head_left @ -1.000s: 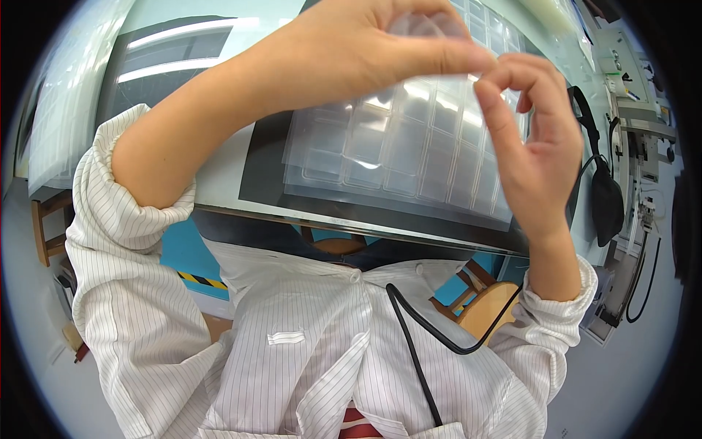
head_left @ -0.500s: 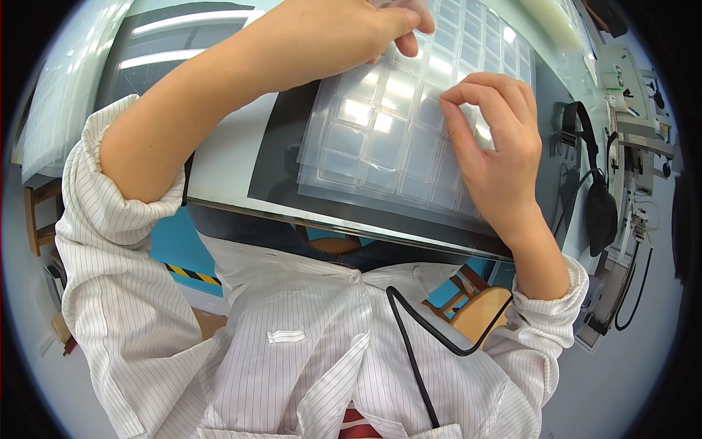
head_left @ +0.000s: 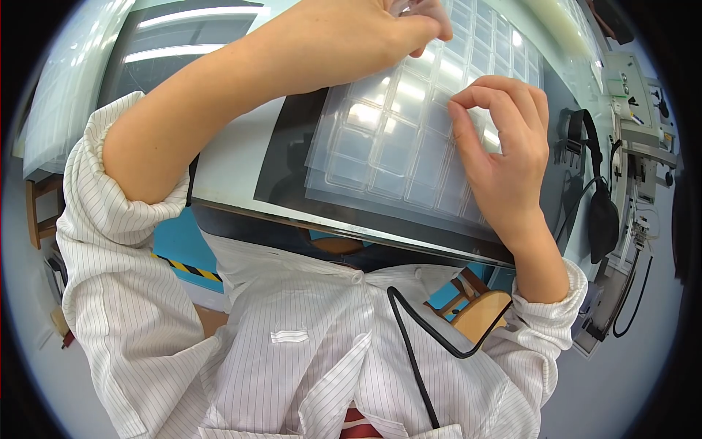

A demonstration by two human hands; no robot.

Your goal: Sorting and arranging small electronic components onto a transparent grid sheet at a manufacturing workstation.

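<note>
A clear plastic compartment tray [head_left: 387, 150] lies on a dark mat at the table's front edge, with light glaring off its pockets. Its lower edge looks doubled, as if sheets are layered. Over the tray's far left part is my left hand [head_left: 395, 36], fingers curled round something clear and shiny that is mostly hidden at the picture's upper edge. My right hand [head_left: 504, 139] hovers over or rests on the tray's right side, thumb and forefinger tips pressed together. Whether anything thin sits in that pinch cannot be made out.
More clear compartment trays [head_left: 69, 95] are stacked at the far left. Beside them lies a dark glossy panel [head_left: 175, 55]. A black strap with a pouch [head_left: 601, 219] hangs at the table's right, near machine parts [head_left: 640, 146]. Wooden stools [head_left: 479, 311] stand below the table edge.
My left hand has shifted slightly to the right over the tray, still curled. My right hand keeps its pinch in nearly the same place; the whole view has moved a little.
</note>
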